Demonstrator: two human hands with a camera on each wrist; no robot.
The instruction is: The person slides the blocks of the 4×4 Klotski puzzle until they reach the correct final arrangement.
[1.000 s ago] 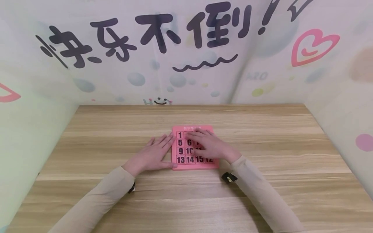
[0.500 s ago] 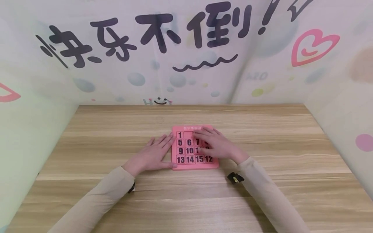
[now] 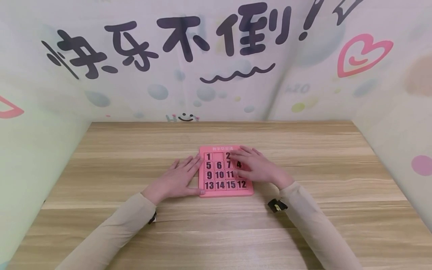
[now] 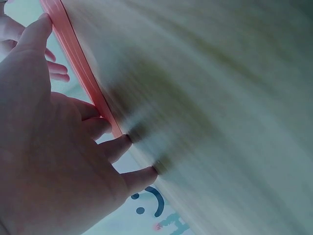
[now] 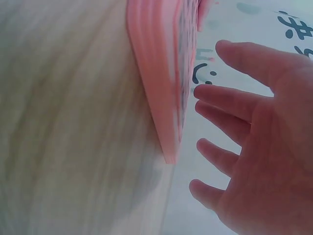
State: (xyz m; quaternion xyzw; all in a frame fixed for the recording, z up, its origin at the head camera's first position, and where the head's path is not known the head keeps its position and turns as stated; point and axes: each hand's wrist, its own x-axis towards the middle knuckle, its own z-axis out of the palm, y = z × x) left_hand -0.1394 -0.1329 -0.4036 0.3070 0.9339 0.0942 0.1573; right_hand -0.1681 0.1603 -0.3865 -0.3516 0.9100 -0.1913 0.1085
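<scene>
A pink number sliding puzzle [image 3: 226, 194] lies flat on the table. My left hand [image 3: 175, 180] rests against its left side, fingers spread and thumb at the lower-left corner. In the left wrist view those fingertips meet the puzzle's edge [image 4: 80, 63] and the tabletop. Beside the 1 tile [image 3: 208, 156] is a vacant slot [image 3: 218, 156], then the 2 tile [image 3: 227, 155]. Over the right columns hovers my right hand [image 3: 260, 168], index fingertip right by the 2 tile; it hides the top-right corner and part of the third row. In the right wrist view its fingers [image 5: 225, 100] are extended and apart.
The wood-grain table [image 3: 216, 232] extends around the puzzle on every side. Behind it stands a white printed backdrop [image 3: 135, 93] with large dark characters, and similar panels flank both sides. Dark wrist camera mounts [image 3: 277, 205] sit at the sleeve cuffs.
My right hand has drawn back to the right across the puzzle, uncovering the vacant slot and the 2, 7, 10 and 11 tiles. The left hand stays in place.
</scene>
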